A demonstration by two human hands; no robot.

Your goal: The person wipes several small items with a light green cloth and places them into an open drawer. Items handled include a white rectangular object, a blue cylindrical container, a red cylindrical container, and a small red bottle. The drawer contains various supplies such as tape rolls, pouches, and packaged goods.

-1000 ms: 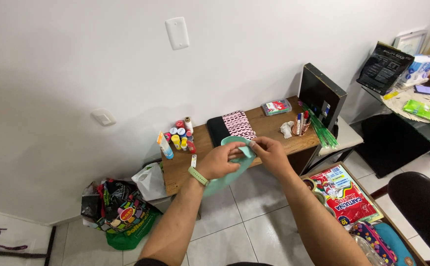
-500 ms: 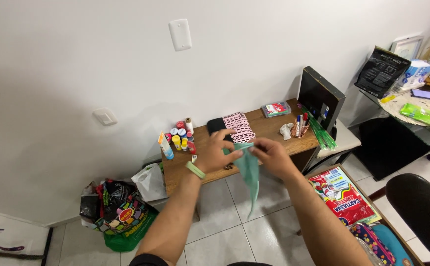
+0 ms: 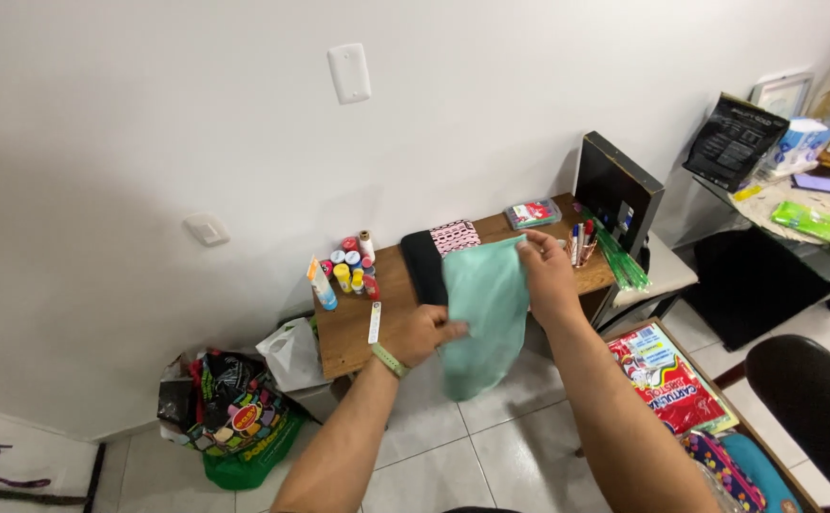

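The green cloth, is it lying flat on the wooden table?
No, the green cloth hangs in the air, held by the right hand at its top and the left hand at its side.

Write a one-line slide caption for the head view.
Both hands, left and right, hold up a mint-green cloth over a wooden table.

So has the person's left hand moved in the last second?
Yes. The left hand has dropped from the mint green cloth's top edge down toward the wooden desk's front edge, gripping the cloth's side.

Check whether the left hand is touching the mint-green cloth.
Touching. The head view shows the left hand with its fingers on the left edge of the mint-green cloth, while the right hand pinches its upper corner.
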